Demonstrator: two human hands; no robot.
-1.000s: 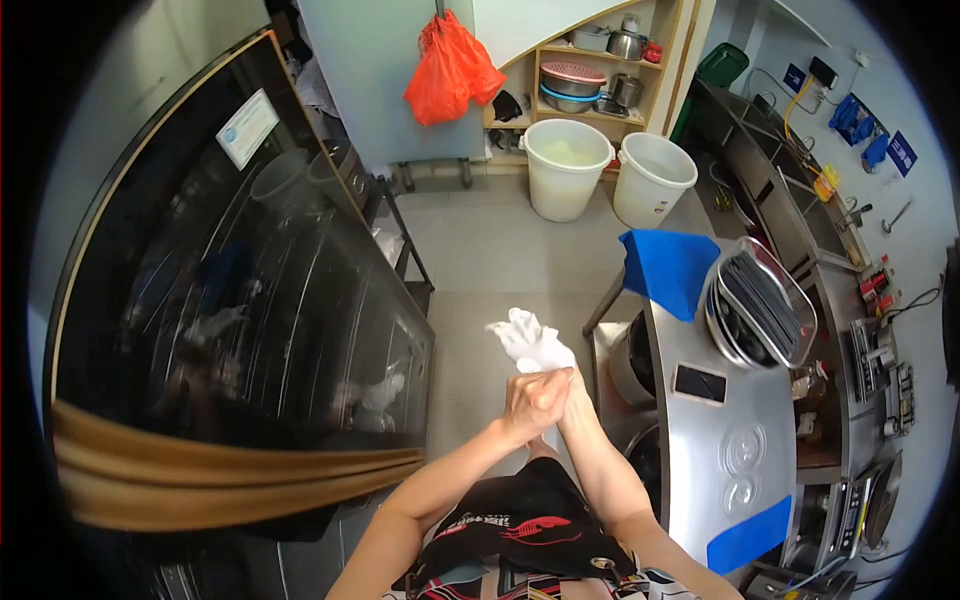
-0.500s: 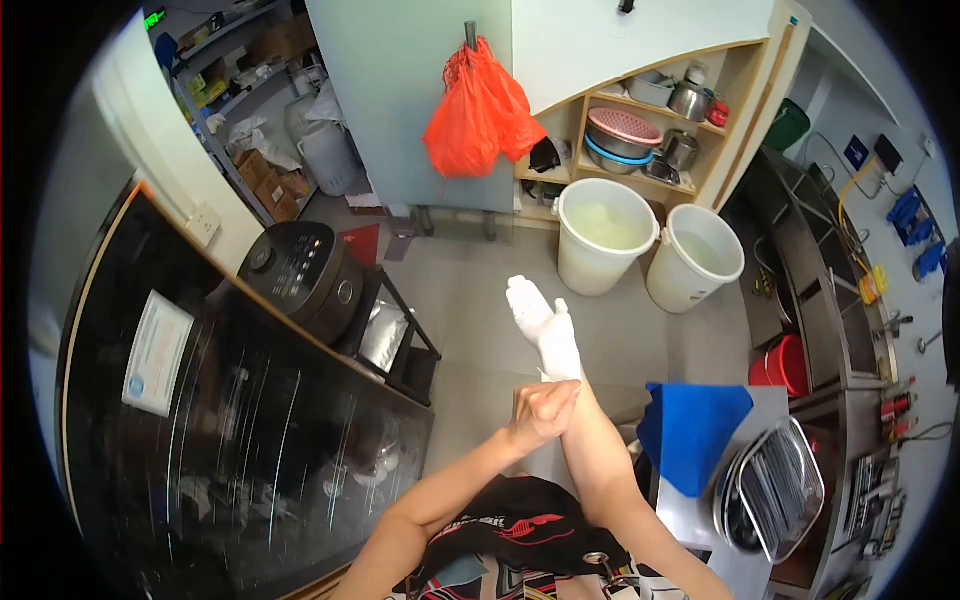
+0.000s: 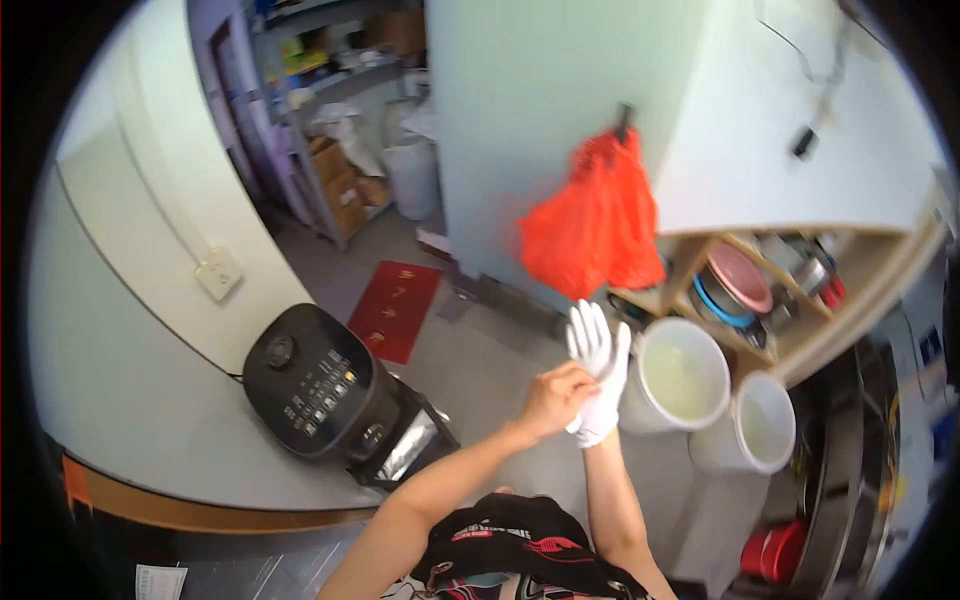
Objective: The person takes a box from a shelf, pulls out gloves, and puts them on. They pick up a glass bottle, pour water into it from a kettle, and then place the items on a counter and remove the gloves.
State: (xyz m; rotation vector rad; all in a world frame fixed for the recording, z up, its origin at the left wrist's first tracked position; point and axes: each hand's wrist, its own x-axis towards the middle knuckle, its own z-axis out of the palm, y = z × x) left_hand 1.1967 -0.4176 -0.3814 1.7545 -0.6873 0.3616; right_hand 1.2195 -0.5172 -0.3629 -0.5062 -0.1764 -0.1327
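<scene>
A white glove (image 3: 604,408) covers my right hand (image 3: 602,375), which is raised in front of me with its fingers stretched out and slightly apart. My left hand (image 3: 558,400) is bare and closed, its fingertips pinching the glove at the palm side of my right hand. The glove's cuff ends around the right wrist. Some of the gloved palm is hidden behind my left fingers. Nothing shows in the right hand's grasp.
A black cooker (image 3: 310,380) stands at left on a dark rack. Red plastic bags (image 3: 600,220) hang ahead. Two white buckets (image 3: 680,375) (image 3: 745,425) holding liquid stand at right, beside shelves with basins (image 3: 740,275). A red mat (image 3: 395,310) lies by the doorway.
The view has turned left. My left hand has shifted from the glove's cuff at the right wrist up to the palm, and the gloved fingers are more spread.
</scene>
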